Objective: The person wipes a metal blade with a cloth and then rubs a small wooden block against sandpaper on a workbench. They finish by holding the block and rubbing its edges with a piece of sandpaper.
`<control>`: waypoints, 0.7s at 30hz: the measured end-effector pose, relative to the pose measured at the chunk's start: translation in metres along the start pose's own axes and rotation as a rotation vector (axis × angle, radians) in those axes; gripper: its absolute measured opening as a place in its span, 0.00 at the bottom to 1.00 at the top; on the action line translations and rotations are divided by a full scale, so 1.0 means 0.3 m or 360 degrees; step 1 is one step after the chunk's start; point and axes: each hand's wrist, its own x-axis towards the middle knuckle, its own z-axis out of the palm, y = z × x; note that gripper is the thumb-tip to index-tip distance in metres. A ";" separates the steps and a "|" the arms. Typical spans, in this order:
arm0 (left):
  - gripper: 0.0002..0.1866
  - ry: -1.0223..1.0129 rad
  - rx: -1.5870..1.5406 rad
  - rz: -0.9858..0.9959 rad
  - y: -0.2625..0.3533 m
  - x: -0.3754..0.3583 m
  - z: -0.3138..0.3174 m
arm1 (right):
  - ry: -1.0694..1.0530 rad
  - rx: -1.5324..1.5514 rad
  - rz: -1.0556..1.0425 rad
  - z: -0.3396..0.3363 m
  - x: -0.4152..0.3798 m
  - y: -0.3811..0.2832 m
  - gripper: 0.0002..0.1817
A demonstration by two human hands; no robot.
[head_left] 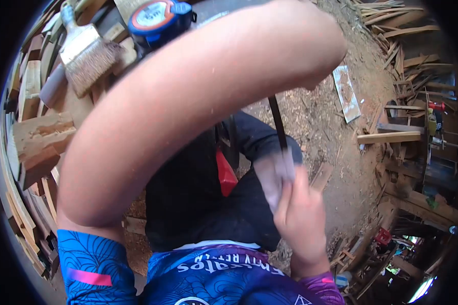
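My left forearm reaches from the lower left across the upper middle, ending in my left hand [318, 48], whose fingers are hidden beneath it. A thin dark strip [278, 119] comes out from under that hand and slants down toward my right hand [303, 216]. My right hand, blurred, has its fingers closed on a pale cloth-like piece [269, 178], which touches the strip's lower end. Whether the left fingers grip the strip is not visible.
A paintbrush [89, 58] and a blue tape measure [158, 23] lie at the upper left beside wooden blocks [43, 140]. Wood offcuts [412, 76] pile up at the right. A flat pale board [346, 94] rests on the ground. Something red [226, 173] shows between my legs.
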 end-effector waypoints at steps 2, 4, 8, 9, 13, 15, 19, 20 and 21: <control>0.18 -0.0035 -0.0051 0.0016 0.022 0.016 0.049 | 0.0103 -0.0012 -0.0053 0.023 0.115 -0.022 0.04; 0.18 -0.0028 -0.0071 0.0016 0.033 0.025 0.074 | 0.0045 -0.0072 -0.0090 0.022 0.185 -0.039 0.12; 0.18 -0.0016 -0.0116 -0.0039 0.009 0.007 0.098 | 0.0067 -0.0113 -0.0103 0.005 0.110 -0.044 0.10; 0.18 0.0008 -0.0123 -0.0054 -0.006 0.004 0.095 | 0.0014 -0.0120 -0.0030 -0.012 0.056 -0.033 0.10; 0.18 0.0044 -0.0169 -0.0141 -0.041 -0.028 0.116 | -0.0116 -0.0197 0.0054 -0.070 0.038 -0.058 0.15; 0.18 0.0009 -0.0190 -0.0116 -0.017 -0.023 0.136 | 0.0009 -0.0119 -0.0114 -0.040 0.114 -0.047 0.11; 0.18 0.0019 -0.0217 -0.0069 0.023 -0.020 0.142 | -0.0005 -0.0124 0.0035 -0.020 0.185 -0.088 0.09; 0.18 0.0033 -0.0228 -0.0065 0.022 -0.024 0.137 | 0.0000 -0.0144 0.0041 -0.019 0.153 -0.076 0.09; 0.18 0.0057 -0.0235 -0.0062 0.016 -0.027 0.129 | -0.0021 -0.0172 0.0022 -0.028 0.100 -0.063 0.09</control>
